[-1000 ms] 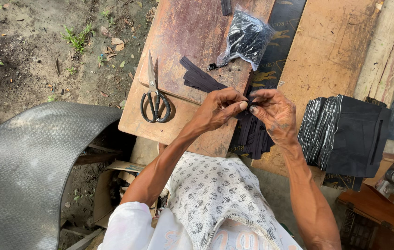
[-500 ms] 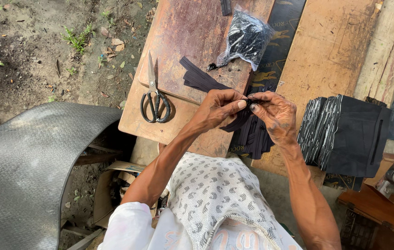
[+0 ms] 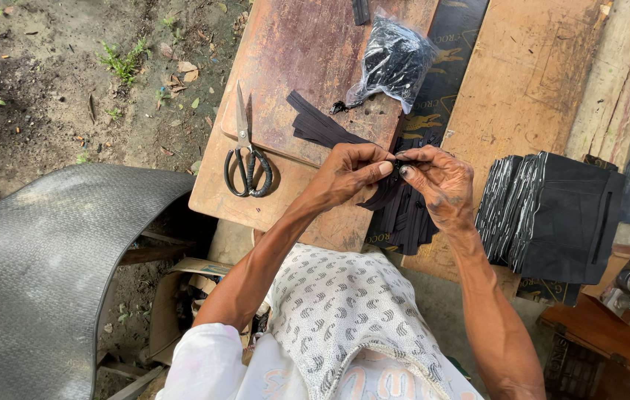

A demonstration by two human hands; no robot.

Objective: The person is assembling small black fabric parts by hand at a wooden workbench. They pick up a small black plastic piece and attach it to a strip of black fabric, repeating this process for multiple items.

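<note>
Fingertips of your left hand and right hand pinch a small black piece between them, above the black strips on the wooden board; scissors lie to your left.

1. The left hand and right hand are bare, with no gloves or rings visible.
2. Both forearms are uncovered up to the elbows.
3. A short white sleeve covers the left upper arm.
4. A white cloth printed with small grey crescent marks drapes down the front.
</note>
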